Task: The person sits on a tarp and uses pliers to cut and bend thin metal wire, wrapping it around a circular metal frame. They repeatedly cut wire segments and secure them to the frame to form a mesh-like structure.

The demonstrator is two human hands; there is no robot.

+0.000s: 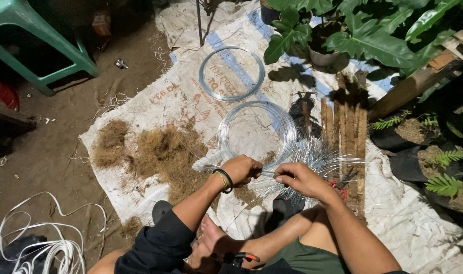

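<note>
head view: person seated on the ground, looking down at both hands over a white woven sack sheet point(191, 96)
left hand: left hand point(241, 170) curled into a fist around thin silvery wire strands point(312, 157), black and yellow bands at the wrist, dark sleeve up the forearm
right hand: right hand point(298, 178) pinching the same strands between thumb and fingers, just right of the left hand, the two nearly touching
wire strands: fan out from the hands to the right and far side, over the sheet, partly across the wood slats
loose wire coil point(255, 131): lies flat on the sheet just beyond the hands; whether it joins the held strands, cannot tell
tight wire coil point(231, 73): smaller neat ring, farther away on the sheet, apart from the loose one
brown fibre pile point(163, 152): left of the hands on the sheet, a smaller clump further left
wood slats point(343, 127): row of upright-lying strips right of the coils
potted plant point(317, 35): big green leaves, far right
ferns point(442, 182): in dark bags at the right edge
green plastic stool point(33, 35): far left on the dirt
white cord bundle point(43, 243): near left corner
legs: bare foot and knee below the hands, near edge
</note>
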